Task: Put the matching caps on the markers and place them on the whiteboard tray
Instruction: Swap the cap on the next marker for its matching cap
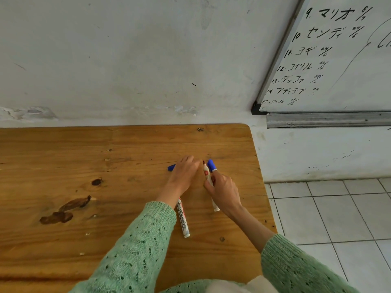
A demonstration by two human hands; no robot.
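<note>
My right hand (225,192) grips two white markers together, tips pointing away from me. One marker (206,173) has a bare red tip; the other wears a blue cap (211,164). A marker's tail end (215,206) sticks out below that hand. My left hand (184,174) rests fingers-down on the table just left of the red tip, and whatever lies under it is hidden. A small blue piece (171,167), probably a cap, pokes out at its left side. A third white marker (183,219), labelled Boardmarker, lies on the table under my left wrist.
The wooden table (84,166) stands against a white wall, its right edge close to my right arm. A whiteboard (342,60) with writing hangs at the upper right, with its metal tray (328,120) below. White floor tiles (330,218) lie to the right.
</note>
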